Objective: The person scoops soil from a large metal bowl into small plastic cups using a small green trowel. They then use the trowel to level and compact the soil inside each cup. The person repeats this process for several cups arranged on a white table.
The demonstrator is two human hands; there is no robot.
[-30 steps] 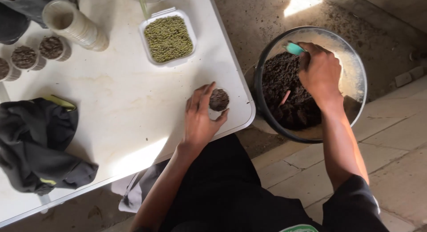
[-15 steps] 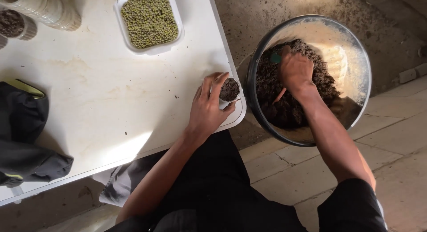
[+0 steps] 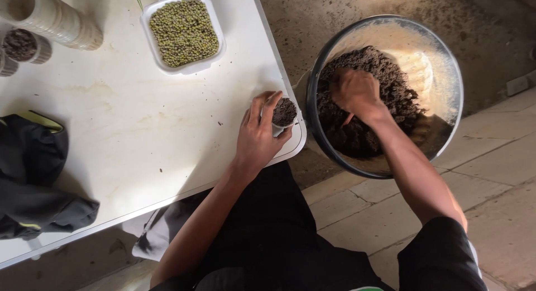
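Gripping a small soil-filled cup point(image 3: 285, 112) at the corner of a white table point(image 3: 139, 134), the left hand point(image 3: 258, 136) wraps its fingers around it. The right hand point(image 3: 354, 92) digs, fingers curled, into dark soil point(image 3: 391, 84) inside a large bowl point(image 3: 441, 62) just beside the table. A tub of green beans point(image 3: 183, 31) sits farther back.

The right hand point(image 3: 354, 92), held at the far rim of the metal bowl point(image 3: 446, 62) with a green tool a second ago, is now sunk into the dark soil point(image 3: 391, 84), the tool out of sight. The small soil-filled cup point(image 3: 285, 112) has moved from inside the table point(image 3: 139, 134) to its right corner.
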